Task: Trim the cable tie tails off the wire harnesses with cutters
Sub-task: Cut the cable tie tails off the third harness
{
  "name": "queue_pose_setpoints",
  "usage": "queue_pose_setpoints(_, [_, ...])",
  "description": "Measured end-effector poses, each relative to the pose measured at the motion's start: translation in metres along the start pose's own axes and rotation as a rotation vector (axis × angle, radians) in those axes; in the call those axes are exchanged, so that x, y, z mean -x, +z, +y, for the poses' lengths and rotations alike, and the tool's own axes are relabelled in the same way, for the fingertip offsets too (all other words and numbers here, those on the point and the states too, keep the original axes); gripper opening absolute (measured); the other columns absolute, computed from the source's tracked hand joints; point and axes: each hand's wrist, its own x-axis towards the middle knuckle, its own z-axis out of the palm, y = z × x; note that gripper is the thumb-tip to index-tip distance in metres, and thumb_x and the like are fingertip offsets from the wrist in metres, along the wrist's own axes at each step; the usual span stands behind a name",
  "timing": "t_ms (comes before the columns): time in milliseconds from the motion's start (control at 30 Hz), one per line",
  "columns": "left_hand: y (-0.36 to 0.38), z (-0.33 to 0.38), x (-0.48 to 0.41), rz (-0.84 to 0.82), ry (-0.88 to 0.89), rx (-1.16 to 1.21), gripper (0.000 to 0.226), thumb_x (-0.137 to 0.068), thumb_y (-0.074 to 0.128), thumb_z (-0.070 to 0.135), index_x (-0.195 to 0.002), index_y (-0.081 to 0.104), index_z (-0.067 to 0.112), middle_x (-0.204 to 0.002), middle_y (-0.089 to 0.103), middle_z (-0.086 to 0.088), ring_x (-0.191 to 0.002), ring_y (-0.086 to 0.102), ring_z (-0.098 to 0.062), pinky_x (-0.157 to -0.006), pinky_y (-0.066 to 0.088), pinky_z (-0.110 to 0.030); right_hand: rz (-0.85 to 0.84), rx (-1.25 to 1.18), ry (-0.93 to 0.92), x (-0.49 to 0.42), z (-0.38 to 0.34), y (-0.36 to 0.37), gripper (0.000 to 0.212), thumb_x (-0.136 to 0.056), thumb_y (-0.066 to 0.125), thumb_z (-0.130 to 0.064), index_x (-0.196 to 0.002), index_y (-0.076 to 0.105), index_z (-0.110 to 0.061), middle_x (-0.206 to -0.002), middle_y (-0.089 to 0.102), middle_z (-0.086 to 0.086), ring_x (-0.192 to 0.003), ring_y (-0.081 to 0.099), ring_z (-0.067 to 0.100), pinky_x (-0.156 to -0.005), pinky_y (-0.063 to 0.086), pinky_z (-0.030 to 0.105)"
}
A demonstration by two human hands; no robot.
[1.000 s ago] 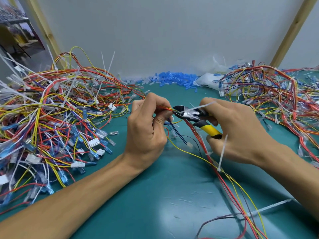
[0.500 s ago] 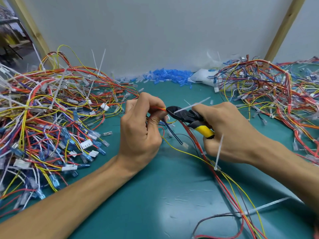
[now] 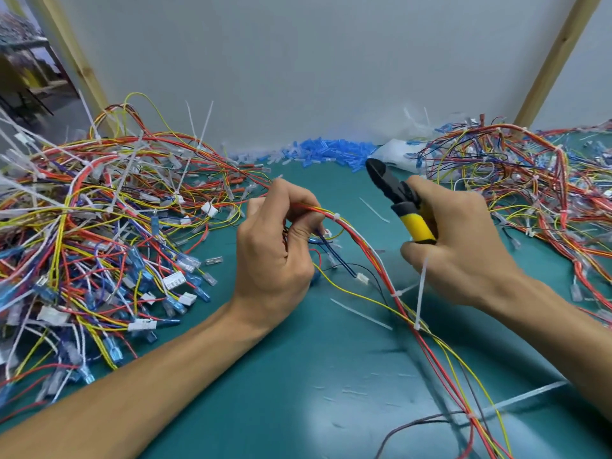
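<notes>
Spreading under everything, a teal work surface (image 3: 265, 392) is seen. At 9 o'clock a large tangled heap of red, yellow and blue wire harnesses (image 3: 99, 233) is piled. Many long white tie tails stand out of it, so it is judged untrimmed. At 2 o'clock a smaller pile of similar harnesses (image 3: 530, 180) is laid. Few long tails are seen there, so it is taken as the finished lot.

Between them, one long red, yellow and white harness (image 3: 374, 256) is stretched from the centre toward 5 o'clock. Its upper end is gripped in the curled fingers of the left hand (image 3: 275, 256), just beside a white tie head (image 3: 336, 216) that appears cut flush. The yellow-handled cutters with a black head (image 3: 397, 197) are clasped in the right hand (image 3: 463, 246), raised clear of the wires and pointed toward 11 o'clock.

Lower on the same harness an upright white tie tail (image 3: 421, 293) is left uncut, and another long tail (image 3: 523, 397) is seen near 4 o'clock. Cut-off white strips (image 3: 361, 314) are scattered on the surface nearby. The task is judged well under half done.
</notes>
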Motion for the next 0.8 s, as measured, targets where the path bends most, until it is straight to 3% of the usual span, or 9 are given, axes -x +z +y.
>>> queue_pose_setpoints(67, [0.0,-0.001,0.0,-0.007,-0.011,0.004,0.016,-0.101,0.062,0.01,-0.099,0.057,0.025,-0.079,0.061,0.021,-0.077,0.064,-0.034,-0.072,0.05,-0.053,-0.002,-0.01,0.047,0.0,0.002,-0.002,0.026,-0.059,0.063,-0.015,-0.079,0.049,-0.009,-0.063,0.044,0.01,-0.06,0.026,0.022,-0.054,0.026,0.039])
queue_pose_setpoints(133, [0.001,-0.002,-0.001,-0.009,-0.032,0.015,0.011,-0.101,0.063,0.012,-0.098,0.058,0.022,-0.078,0.061,0.022,-0.076,0.065,-0.031,-0.072,0.05,-0.052,-0.04,-0.093,0.084,0.0,0.002,-0.004,0.024,-0.059,0.068,-0.017,-0.081,0.06,-0.013,-0.065,0.055,-0.002,-0.061,0.04,0.022,-0.056,0.033,0.034])
queue_pose_setpoints(200, [0.001,-0.005,-0.002,0.015,-0.08,0.041,0.009,-0.1,0.064,0.009,-0.098,0.058,0.015,-0.077,0.062,0.018,-0.074,0.065,-0.022,-0.072,0.051,-0.044,-0.132,-0.238,0.124,0.001,-0.001,-0.005,0.02,-0.061,0.073,-0.018,-0.081,0.067,-0.018,-0.07,0.065,-0.003,-0.063,0.053,0.02,-0.056,0.041,0.031])
queue_pose_setpoints(267, [0.0,-0.01,-0.004,0.057,-0.16,0.082,0.011,-0.099,0.064,0.003,-0.097,0.058,0.012,-0.076,0.063,0.01,-0.07,0.062,-0.011,-0.069,0.049,-0.031,-0.237,-0.413,0.147,0.001,-0.003,-0.005,0.016,-0.067,0.076,-0.014,-0.083,0.072,-0.015,-0.072,0.07,0.001,-0.06,0.057,0.011,-0.056,0.042,0.018])
queue_pose_setpoints(333, [0.0,-0.013,-0.006,0.091,-0.227,0.116,0.011,-0.098,0.066,0.003,-0.097,0.059,0.012,-0.075,0.064,0.005,-0.067,0.06,-0.009,-0.067,0.046,-0.027,-0.332,-0.546,0.162,0.002,-0.005,-0.004,0.011,-0.075,0.078,-0.011,-0.085,0.073,-0.01,-0.07,0.071,0.001,-0.055,0.054,0.006,-0.052,0.04,0.013])
queue_pose_setpoints(467, [-0.001,-0.013,-0.007,0.113,-0.249,0.12,0.009,-0.098,0.068,0.009,-0.097,0.061,0.014,-0.077,0.066,0.005,-0.068,0.061,-0.01,-0.067,0.046,-0.026,-0.472,-0.711,0.241,0.0,-0.005,-0.006,0.012,-0.08,0.078,-0.014,-0.087,0.072,-0.006,-0.068,0.067,0.006,-0.051,0.042,0.019,-0.046,0.031,0.024])
queue_pose_setpoints(600, [-0.002,-0.014,-0.011,0.141,-0.286,0.116,0.006,-0.1,0.066,0.008,-0.099,0.061,0.011,-0.077,0.068,0.001,-0.071,0.065,-0.014,-0.071,0.052,-0.034,-0.446,-0.847,0.305,-0.002,-0.004,-0.006,0.011,-0.078,0.075,-0.007,-0.086,0.069,-0.003,-0.064,0.058,0.004,-0.049,0.038,0.019,-0.048,0.03,0.027])
queue_pose_setpoints(700, [-0.004,-0.011,-0.01,0.117,-0.309,0.026,0.01,-0.097,0.067,0.013,-0.107,0.066,0.011,-0.097,0.071,-0.003,-0.092,0.065,-0.023,-0.087,0.052,-0.048,-0.346,-0.948,0.352,-0.004,-0.001,-0.005,0.009,-0.077,0.07,-0.001,-0.084,0.065,-0.004,-0.059,0.057,0.002,-0.047,0.039,0.017,-0.049,0.027,0.027])
queue_pose_setpoints(800, [-0.007,-0.001,-0.01,-0.018,-0.06,-0.448,0.043,-0.094,0.068,0.026,-0.137,0.067,0.029,-0.143,0.056,-0.006,-0.123,0.05,-0.03,-0.108,0.039,-0.049,-0.262,-0.907,0.357,-0.006,0.002,-0.006,0.01,-0.076,0.069,-0.002,-0.084,0.064,-0.006,-0.065,0.064,0.011,-0.048,0.041,0.017,-0.047,0.032,0.026])
